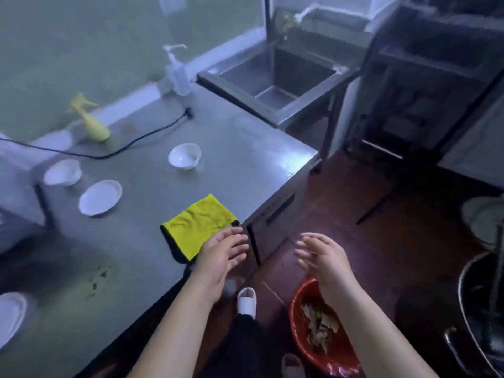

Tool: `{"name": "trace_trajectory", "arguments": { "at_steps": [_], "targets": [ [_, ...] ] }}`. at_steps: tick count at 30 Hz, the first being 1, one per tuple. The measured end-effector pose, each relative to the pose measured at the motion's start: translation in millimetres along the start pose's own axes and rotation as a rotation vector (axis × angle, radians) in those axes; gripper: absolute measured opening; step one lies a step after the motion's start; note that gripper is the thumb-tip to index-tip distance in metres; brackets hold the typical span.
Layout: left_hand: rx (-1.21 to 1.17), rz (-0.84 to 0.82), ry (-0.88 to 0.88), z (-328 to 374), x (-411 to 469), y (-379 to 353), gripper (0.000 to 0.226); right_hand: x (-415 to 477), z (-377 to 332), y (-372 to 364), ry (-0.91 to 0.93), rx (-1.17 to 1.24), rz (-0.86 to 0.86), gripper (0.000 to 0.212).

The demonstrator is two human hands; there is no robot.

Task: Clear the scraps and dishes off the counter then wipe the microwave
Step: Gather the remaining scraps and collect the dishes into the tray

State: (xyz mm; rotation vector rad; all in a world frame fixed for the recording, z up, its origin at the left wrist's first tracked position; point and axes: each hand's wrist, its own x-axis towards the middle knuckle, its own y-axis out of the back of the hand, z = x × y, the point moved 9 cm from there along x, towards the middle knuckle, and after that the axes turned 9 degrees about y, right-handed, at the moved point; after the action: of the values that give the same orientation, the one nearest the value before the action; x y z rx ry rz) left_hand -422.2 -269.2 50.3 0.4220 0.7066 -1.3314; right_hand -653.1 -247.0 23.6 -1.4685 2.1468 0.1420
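Note:
Both hands hover open at the counter's right front corner. My left hand has straight fingers over the edge of a yellow cloth lying on the steel counter. My right hand is held past the counter edge, above a red basin on the floor that holds brown scraps. White dishes stand on the counter: a bowl, a second bowl, a plate and another plate at the left edge. A few dark crumbs lie near the front. The microwave sits at the far left, partly cut off.
A yellow spray bottle and a clear pump bottle stand by the wall, with a black cable across the counter. A steel sink lies beyond. Dark shelving stands at right. My white slipper is beside the basin.

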Motion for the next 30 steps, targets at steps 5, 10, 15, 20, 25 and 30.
{"name": "trace_trajectory", "arguments": {
  "at_steps": [5,10,15,20,25,30],
  "targets": [
    [-0.223,0.208,-0.127,-1.3,-72.1,108.1,0.013,-46.5,-0.1,-103.1,0.003,-0.029,-0.254,0.013],
    [-0.390,0.360,-0.261,3.3,-130.1,191.5,0.011,-105.5,-3.8,-197.1,0.033,-0.106,-0.499,0.011],
    [-0.467,0.472,-0.375,19.5,-176.6,261.0,0.013,-157.9,-0.6,-268.1,0.107,-0.180,-0.625,0.011],
    [-0.485,0.501,-0.498,45.3,-233.7,349.6,0.015,-211.2,16.3,-347.1,0.153,-0.231,-0.734,0.012],
    [-0.430,0.551,-0.558,56.8,-270.2,436.4,0.014,-263.6,39.6,-424.8,0.222,-0.264,-0.817,0.011],
    [-0.329,0.653,-0.504,69.4,-268.2,517.7,0.014,-281.7,41.8,-494.0,0.336,-0.337,-0.835,0.011]
  ]
}}
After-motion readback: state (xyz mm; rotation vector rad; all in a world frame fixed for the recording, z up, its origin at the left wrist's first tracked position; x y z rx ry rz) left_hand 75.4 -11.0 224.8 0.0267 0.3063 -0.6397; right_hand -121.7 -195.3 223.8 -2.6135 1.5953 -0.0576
